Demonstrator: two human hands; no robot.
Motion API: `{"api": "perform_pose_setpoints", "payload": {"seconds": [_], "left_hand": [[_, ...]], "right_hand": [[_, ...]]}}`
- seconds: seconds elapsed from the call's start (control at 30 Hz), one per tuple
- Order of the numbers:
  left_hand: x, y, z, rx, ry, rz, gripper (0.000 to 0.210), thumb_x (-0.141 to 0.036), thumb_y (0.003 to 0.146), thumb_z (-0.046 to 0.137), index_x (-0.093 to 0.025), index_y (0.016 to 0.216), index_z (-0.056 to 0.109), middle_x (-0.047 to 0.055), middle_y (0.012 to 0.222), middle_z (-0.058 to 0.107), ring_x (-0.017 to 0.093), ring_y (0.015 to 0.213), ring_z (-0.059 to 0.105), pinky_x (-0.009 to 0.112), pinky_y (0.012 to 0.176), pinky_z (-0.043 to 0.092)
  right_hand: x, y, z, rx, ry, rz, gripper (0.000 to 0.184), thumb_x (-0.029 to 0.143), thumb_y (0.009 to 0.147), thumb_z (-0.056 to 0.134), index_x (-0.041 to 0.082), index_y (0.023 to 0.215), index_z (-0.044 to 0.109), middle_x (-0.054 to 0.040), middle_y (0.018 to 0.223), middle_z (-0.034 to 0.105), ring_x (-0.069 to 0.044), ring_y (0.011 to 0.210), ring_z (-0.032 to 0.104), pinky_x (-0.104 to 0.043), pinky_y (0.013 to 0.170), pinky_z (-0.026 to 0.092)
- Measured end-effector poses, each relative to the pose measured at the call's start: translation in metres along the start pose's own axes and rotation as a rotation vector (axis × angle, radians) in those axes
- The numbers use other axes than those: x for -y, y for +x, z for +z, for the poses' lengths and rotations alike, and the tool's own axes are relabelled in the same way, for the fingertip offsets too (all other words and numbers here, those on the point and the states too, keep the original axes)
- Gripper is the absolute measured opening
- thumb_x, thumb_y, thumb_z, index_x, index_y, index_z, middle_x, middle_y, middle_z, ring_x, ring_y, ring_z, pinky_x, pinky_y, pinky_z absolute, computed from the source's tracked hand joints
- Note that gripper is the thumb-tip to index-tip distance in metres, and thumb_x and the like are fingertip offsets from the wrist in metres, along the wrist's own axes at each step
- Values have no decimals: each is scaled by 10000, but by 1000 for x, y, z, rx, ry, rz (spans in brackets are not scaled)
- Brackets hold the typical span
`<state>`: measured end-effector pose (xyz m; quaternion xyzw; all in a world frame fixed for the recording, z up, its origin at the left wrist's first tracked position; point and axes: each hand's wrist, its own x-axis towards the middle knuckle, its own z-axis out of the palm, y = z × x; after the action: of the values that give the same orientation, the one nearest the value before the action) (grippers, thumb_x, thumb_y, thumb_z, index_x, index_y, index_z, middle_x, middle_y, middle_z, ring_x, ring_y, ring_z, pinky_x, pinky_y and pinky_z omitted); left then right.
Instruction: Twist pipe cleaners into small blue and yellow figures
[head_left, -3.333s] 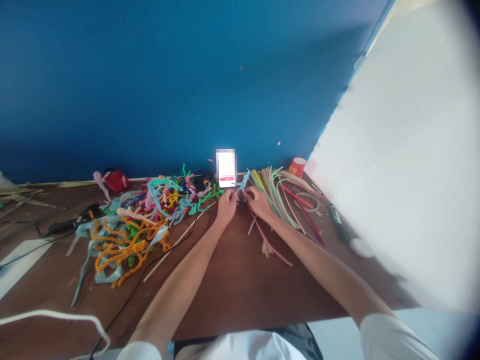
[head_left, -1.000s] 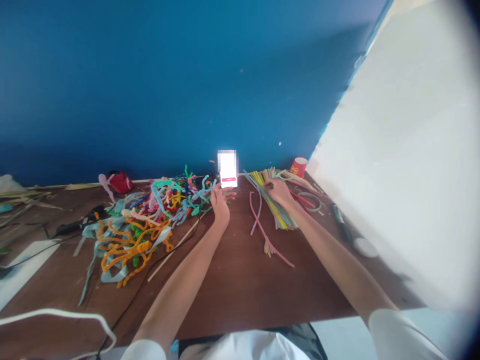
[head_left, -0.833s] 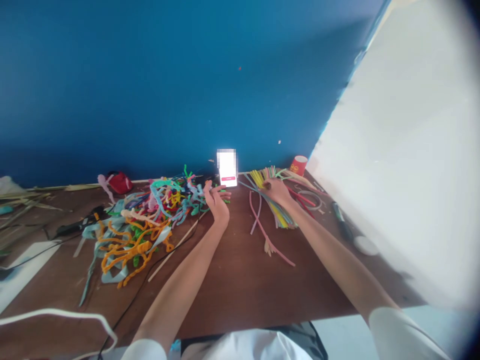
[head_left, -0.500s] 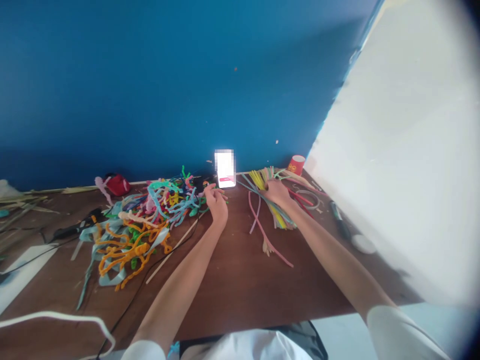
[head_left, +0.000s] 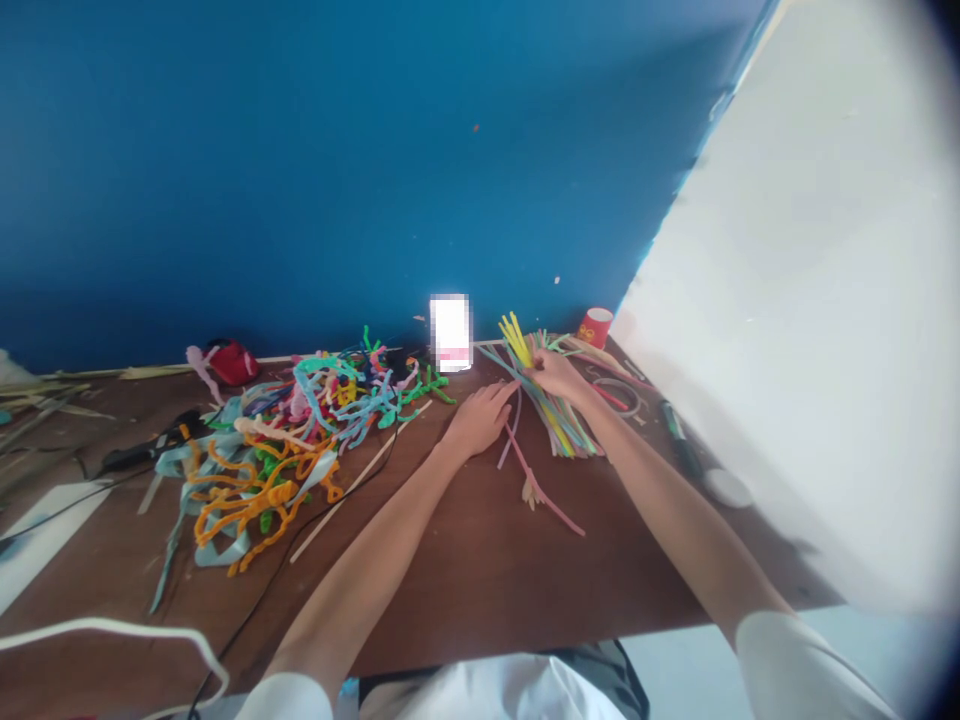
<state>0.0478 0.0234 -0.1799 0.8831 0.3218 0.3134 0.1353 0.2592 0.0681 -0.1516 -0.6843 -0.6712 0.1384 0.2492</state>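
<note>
My right hand (head_left: 555, 374) is closed around several yellow pipe cleaners (head_left: 515, 338), whose upper ends stick up above the fingers. Below it a bundle of green, yellow and pale pipe cleaners (head_left: 574, 432) lies fanned on the table. My left hand (head_left: 480, 418) rests palm down on the tabletop with its fingers stretched out, holding nothing. Its fingertips are close to a lilac pipe cleaner (head_left: 506, 448) and a long pink pipe cleaner (head_left: 556, 512), which has a pale tied piece (head_left: 532, 492) along it.
A lit phone (head_left: 450, 332) stands against the blue wall. Tangled, bent pipe cleaners (head_left: 281, 490) cover the left, with a thin stick (head_left: 360, 480) and black cable beside them. A red paper cup (head_left: 595, 328), a marker (head_left: 673, 422) and a white round object (head_left: 727, 488) are at the right.
My left hand has moved right, away from the tangled pile and toward the pink pipe cleaner. My right hand has raised yellow pipe cleaners slightly out of the bundle.
</note>
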Motion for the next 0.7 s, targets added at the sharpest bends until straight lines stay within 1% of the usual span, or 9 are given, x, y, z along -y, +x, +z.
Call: {"api": "perform_pose_setpoints", "payload": {"seconds": [0.1, 0.13, 0.23, 0.3, 0.37, 0.47, 0.57, 0.63, 0.7], "left_hand": [[-5, -1, 2, 82, 98, -37, 479, -243, 955, 347, -232, 1431, 398, 103, 1437, 490, 237, 1336, 442, 435, 1089, 373], [-8, -2, 4, 92, 126, -76, 489, -271, 958, 353, -220, 1444, 372, 118, 1462, 461, 247, 1330, 446, 442, 1076, 385], [-18, -5, 14, 62, 163, -173, 574, -370, 963, 363, -153, 1486, 268, 184, 1496, 398, 282, 1344, 428, 470, 1069, 379], [-24, -6, 21, 30, 140, -200, 608, -411, 973, 326, -137, 1504, 211, 191, 1496, 392, 279, 1378, 387, 468, 1090, 356], [-27, -4, 25, 13, 131, -227, 623, -438, 978, 297, -141, 1513, 183, 202, 1500, 377, 286, 1388, 373, 473, 1090, 350], [-30, 1, 30, 24, 158, -235, 624, -473, 971, 300, -186, 1516, 196, 197, 1516, 348, 317, 1397, 351, 503, 1083, 344], [-36, 9, 36, 60, 173, -185, 598, -483, 966, 315, -214, 1496, 251, 174, 1535, 325, 328, 1411, 323, 519, 1084, 337], [-41, 14, 43, 53, 176, -149, 581, -459, 967, 323, -158, 1463, 302, 185, 1521, 345, 324, 1418, 306, 507, 1111, 309], [-44, 18, 48, 40, 169, -130, 532, -424, 967, 333, -129, 1410, 360, 187, 1504, 370, 310, 1407, 325, 490, 1118, 309]], "right_hand": [[1, -1, -5, 32, -37, -13, 137, 300, 784, 561, 179, 847, 581, -62, 796, 662, -189, 720, 599, -260, 643, 400], [1, -1, -8, 42, -42, -19, 119, 276, 777, 551, 179, 841, 579, -66, 817, 666, -190, 735, 604, -258, 650, 401], [2, -3, -17, 69, -35, -28, 97, 236, 753, 542, 180, 821, 583, -60, 792, 669, -189, 710, 611, -255, 641, 402], [3, -4, -22, 92, -16, -18, 116, 247, 765, 530, 180, 839, 590, -54, 768, 669, -179, 649, 604, -255, 612, 399], [5, -6, -25, 88, -13, -26, 133, 248, 774, 524, 178, 862, 596, -56, 787, 678, -178, 648, 607, -255, 608, 400], [8, -6, -27, 49, -12, -72, 188, 226, 772, 528, 169, 938, 598, -71, 861, 692, -189, 721, 625, -255, 640, 413], [6, -3, -26, 26, 30, -79, 338, 225, 779, 549, 141, 1106, 562, -89, 894, 698, -196, 747, 637, -259, 663, 434], [2, -1, -25, 30, 47, -77, 425, 229, 778, 576, 125, 1188, 531, -105, 922, 700, -204, 774, 645, -266, 686, 448], [-1, 1, -24, 33, 67, -87, 467, 221, 773, 597, 122, 1223, 521, -125, 998, 695, -210, 826, 651, -276, 727, 461]]}}
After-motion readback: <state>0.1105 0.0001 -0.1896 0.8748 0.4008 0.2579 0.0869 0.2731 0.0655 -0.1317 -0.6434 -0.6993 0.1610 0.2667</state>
